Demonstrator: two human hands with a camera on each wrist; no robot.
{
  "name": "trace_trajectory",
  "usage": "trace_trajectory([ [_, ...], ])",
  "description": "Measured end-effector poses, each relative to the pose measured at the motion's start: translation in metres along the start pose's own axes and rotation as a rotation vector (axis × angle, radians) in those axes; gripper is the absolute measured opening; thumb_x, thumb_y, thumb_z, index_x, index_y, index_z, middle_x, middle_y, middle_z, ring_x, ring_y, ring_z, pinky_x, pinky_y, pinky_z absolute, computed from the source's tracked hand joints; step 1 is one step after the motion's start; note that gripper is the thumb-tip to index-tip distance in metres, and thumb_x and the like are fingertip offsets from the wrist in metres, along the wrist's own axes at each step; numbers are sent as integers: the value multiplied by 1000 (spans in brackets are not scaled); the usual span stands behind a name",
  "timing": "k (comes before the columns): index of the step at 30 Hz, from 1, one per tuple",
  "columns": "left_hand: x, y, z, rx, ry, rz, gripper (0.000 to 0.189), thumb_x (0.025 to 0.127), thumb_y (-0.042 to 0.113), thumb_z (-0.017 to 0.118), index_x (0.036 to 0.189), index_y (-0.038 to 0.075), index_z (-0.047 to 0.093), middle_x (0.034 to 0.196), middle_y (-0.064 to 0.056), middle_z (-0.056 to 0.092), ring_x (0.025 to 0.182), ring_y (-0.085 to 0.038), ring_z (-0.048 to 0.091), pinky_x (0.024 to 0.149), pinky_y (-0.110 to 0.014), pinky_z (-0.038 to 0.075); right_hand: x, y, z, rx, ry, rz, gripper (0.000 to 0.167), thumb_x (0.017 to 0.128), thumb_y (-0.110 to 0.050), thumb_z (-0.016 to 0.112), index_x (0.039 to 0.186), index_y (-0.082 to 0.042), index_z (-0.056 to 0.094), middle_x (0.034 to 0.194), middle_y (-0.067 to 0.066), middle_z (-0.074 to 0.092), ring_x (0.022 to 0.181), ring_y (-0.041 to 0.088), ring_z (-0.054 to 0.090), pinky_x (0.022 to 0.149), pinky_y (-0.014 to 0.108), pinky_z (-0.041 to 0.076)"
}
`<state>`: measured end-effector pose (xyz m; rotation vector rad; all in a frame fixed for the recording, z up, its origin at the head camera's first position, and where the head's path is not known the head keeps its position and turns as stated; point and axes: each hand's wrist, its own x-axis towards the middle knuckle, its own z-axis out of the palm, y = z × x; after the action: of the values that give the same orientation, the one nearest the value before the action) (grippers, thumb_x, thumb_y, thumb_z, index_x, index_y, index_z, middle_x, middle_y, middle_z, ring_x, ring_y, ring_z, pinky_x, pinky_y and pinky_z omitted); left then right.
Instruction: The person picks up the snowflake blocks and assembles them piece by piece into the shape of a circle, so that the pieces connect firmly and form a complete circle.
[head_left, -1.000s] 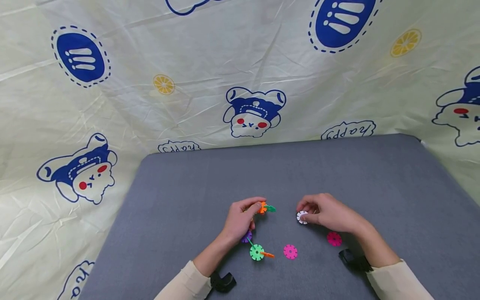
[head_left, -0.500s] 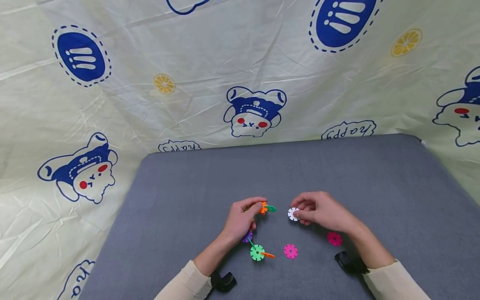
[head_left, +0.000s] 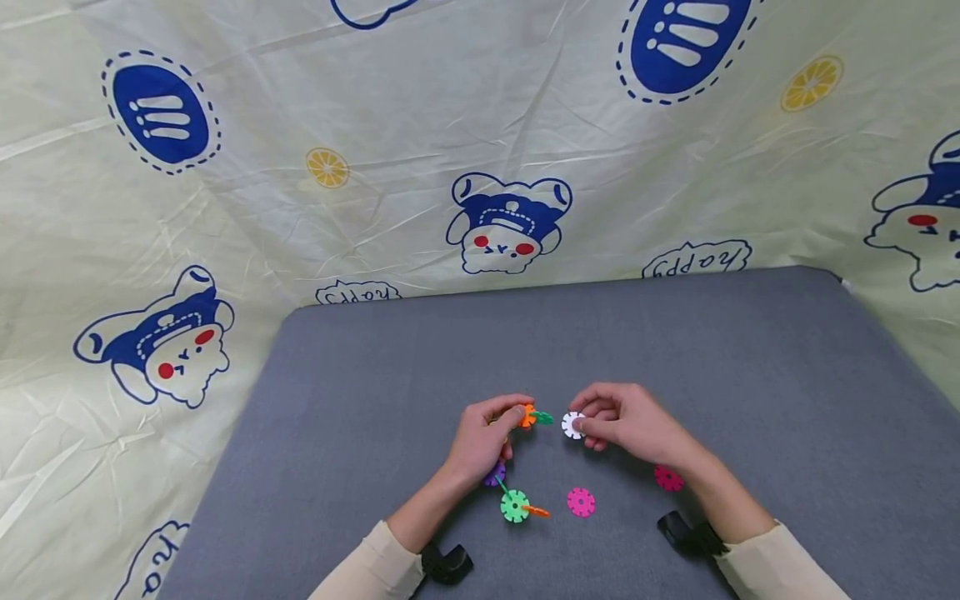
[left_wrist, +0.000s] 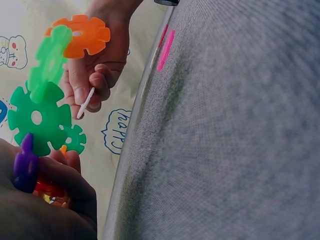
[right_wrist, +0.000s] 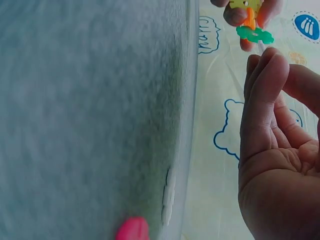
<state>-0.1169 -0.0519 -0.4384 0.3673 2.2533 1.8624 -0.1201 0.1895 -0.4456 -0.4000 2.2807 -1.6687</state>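
Observation:
My left hand (head_left: pixel 480 437) grips a chain of notched plastic snowflake discs. At its fingertips are an orange disc (head_left: pixel 528 415) and a green disc (head_left: pixel 543 418) pointing right. A yellow disc (right_wrist: pixel 245 4) shows between those fingers in the right wrist view. Below the hand the chain continues with a purple disc (head_left: pixel 494 474), a light green disc (head_left: pixel 515 506) and an edge-on orange disc (head_left: pixel 536 511). Between thumb and fingers, my right hand (head_left: pixel 630 421) pinches a white snowflake disc (head_left: pixel 572 425), just right of the green one. The white disc (left_wrist: pixel 86 102) appears edge-on in the left wrist view.
Two loose discs lie on the grey table (head_left: pixel 420 358): a pink disc (head_left: pixel 581 502) near the middle front and a deeper pink disc (head_left: pixel 668 478) beside the right forearm. A printed cloth (head_left: pixel 390 225) hangs behind. Black wrist devices (head_left: pixel 447 565) sit below each wrist.
My right hand has moved left with the white disc, bringing it close to the green disc. The left hand and its chain stay almost still.

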Motion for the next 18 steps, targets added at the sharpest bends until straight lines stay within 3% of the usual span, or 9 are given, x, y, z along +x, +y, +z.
trace_trajectory([
  [10,-1,1,1,8,-5,-7,21,97,14,56,112,12,71,80,-29,58,39,-10,45,38,-22,39,1,-1,5,27,-27,1,23,90,-18,70,107,-5,64,87,11,68,69,32,65,62,40,56],
  [18,8,-26,3,31,-33,-6,24,99,21,56,117,13,69,75,-29,58,40,-12,46,39,-22,40,2,0,7,26,-36,-3,24,90,-18,70,107,-3,64,86,12,67,69,29,65,62,38,56],
])
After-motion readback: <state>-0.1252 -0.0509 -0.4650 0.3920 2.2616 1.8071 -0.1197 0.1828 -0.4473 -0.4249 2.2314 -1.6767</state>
